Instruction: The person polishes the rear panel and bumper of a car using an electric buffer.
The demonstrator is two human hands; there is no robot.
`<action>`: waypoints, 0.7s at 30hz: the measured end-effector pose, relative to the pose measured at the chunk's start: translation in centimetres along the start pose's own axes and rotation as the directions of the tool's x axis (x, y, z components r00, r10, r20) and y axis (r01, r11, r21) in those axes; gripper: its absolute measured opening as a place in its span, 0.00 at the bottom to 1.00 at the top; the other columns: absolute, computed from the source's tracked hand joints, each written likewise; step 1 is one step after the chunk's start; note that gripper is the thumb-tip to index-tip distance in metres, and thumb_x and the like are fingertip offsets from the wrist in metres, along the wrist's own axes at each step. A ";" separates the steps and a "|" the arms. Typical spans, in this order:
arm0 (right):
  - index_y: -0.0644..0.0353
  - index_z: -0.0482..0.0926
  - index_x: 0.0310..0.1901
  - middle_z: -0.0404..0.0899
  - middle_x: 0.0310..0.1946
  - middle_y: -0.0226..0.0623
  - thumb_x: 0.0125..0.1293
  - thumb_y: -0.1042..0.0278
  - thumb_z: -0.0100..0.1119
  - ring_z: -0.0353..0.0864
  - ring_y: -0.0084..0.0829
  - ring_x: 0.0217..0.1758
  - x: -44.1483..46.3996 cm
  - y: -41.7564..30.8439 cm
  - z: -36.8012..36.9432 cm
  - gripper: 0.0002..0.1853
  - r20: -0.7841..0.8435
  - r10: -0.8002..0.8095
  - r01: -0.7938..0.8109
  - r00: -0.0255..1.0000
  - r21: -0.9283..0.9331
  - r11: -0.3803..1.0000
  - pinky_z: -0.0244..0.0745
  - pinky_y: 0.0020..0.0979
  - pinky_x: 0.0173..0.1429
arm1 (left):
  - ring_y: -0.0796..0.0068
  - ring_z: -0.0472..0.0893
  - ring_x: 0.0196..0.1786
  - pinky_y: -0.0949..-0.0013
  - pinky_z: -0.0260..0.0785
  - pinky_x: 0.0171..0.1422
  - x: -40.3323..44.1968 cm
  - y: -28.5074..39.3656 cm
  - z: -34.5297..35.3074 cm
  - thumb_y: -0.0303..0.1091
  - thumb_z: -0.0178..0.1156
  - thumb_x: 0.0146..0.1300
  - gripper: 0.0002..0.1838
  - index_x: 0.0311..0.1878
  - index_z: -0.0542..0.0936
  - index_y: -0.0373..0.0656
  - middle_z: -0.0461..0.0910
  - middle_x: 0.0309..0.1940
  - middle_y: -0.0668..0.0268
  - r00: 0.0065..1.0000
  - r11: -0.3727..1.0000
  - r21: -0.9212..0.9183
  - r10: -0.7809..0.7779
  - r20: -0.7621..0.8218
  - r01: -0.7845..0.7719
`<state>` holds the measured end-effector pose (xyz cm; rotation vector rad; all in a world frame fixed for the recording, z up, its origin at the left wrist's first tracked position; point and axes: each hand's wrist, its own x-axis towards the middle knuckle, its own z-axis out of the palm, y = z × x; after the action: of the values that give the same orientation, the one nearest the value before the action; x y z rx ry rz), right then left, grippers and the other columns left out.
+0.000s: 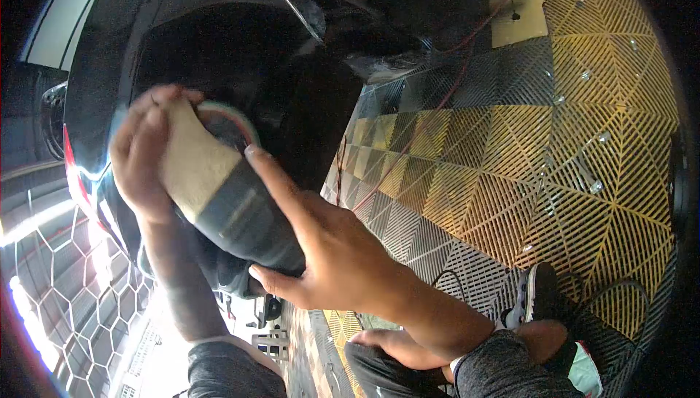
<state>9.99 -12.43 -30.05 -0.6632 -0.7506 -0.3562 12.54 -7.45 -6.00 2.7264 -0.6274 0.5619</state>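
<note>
A power polisher (237, 194), tan at the head and dark along the body, is between my two hands against a glossy black car panel (197, 48). Part of its round pad (237, 121), edged in pale and reddish tones, shows behind the tan head. My left hand (146, 157), a little blurred, is closed over the head end. Wrapped around the dark body is my right hand (328, 252), with the thumb below and the index finger stretched along the top. The pad's contact with the panel is mostly hidden.
Yellow and grey grated tiles (583, 143) cover the floor at right. A thin red cable (445, 99) runs across them towards the car. A yellowish square piece (519, 15) lies at the upper right. A shoe (536, 292) and bent legs show at the bottom.
</note>
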 end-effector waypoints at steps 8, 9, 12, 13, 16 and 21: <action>0.54 0.44 0.84 0.82 0.43 0.67 0.51 0.64 0.77 0.88 0.60 0.44 -0.2 -0.8 -1.7 0.63 0.109 0.099 -0.084 0.989 -0.141 0.986 0.84 0.49 0.54 | 0.61 0.87 0.44 0.65 0.79 0.53 -3.3 -0.6 2.0 0.35 0.57 0.71 0.20 0.56 0.80 0.26 0.85 0.47 0.44 0.993 0.992 -0.120 0.008 -0.115 -0.022; 0.53 0.44 0.84 0.82 0.44 0.67 0.51 0.65 0.77 0.88 0.61 0.45 -0.2 -0.7 -2.1 0.63 0.080 0.091 -0.077 0.993 -0.171 0.982 0.84 0.49 0.54 | 0.60 0.87 0.44 0.65 0.79 0.52 -2.9 -0.7 2.5 0.35 0.56 0.71 0.20 0.56 0.80 0.26 0.85 0.47 0.44 0.994 0.991 -0.127 0.017 -0.108 -0.031; 0.52 0.45 0.83 0.81 0.51 0.69 0.50 0.65 0.77 0.88 0.62 0.49 0.2 -0.6 -4.0 0.62 0.059 0.154 -0.143 0.986 -0.163 0.976 0.84 0.50 0.57 | 0.61 0.87 0.44 0.65 0.79 0.53 -0.8 -0.9 5.0 0.33 0.56 0.69 0.20 0.56 0.81 0.27 0.86 0.47 0.45 0.998 0.989 -0.146 0.022 -0.062 -0.031; 0.52 0.45 0.83 0.80 0.54 0.70 0.51 0.66 0.77 0.87 0.63 0.51 0.3 -0.2 -4.6 0.62 -0.003 0.144 -0.142 0.990 -0.193 0.971 0.83 0.50 0.58 | 0.62 0.87 0.44 0.66 0.78 0.53 0.2 -1.2 6.0 0.34 0.56 0.69 0.19 0.55 0.82 0.28 0.87 0.46 0.47 0.999 0.988 -0.153 0.029 -0.039 -0.035; 0.52 0.45 0.83 0.77 0.59 0.71 0.52 0.68 0.75 0.85 0.65 0.56 0.5 0.7 -6.3 0.61 -0.110 0.112 -0.134 0.988 -0.219 0.966 0.80 0.52 0.63 | 0.67 0.87 0.44 0.69 0.76 0.55 3.5 -1.5 8.9 0.36 0.58 0.69 0.18 0.53 0.84 0.30 0.89 0.44 0.53 0.997 0.990 -0.136 0.056 0.052 -0.048; 0.52 0.45 0.83 0.79 0.57 0.70 0.52 0.68 0.76 0.86 0.63 0.54 0.8 1.1 -7.5 0.61 -0.162 0.053 -0.088 0.985 -0.219 0.972 0.82 0.50 0.61 | 0.65 0.86 0.47 0.68 0.76 0.56 4.3 -1.8 10.1 0.35 0.56 0.71 0.19 0.55 0.82 0.30 0.87 0.47 0.51 0.996 0.990 -0.136 0.046 0.081 -0.034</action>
<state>14.91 -16.71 -34.05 -0.8638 -0.5403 -0.4262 20.08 -11.04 -13.41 2.6270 -0.7150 0.4007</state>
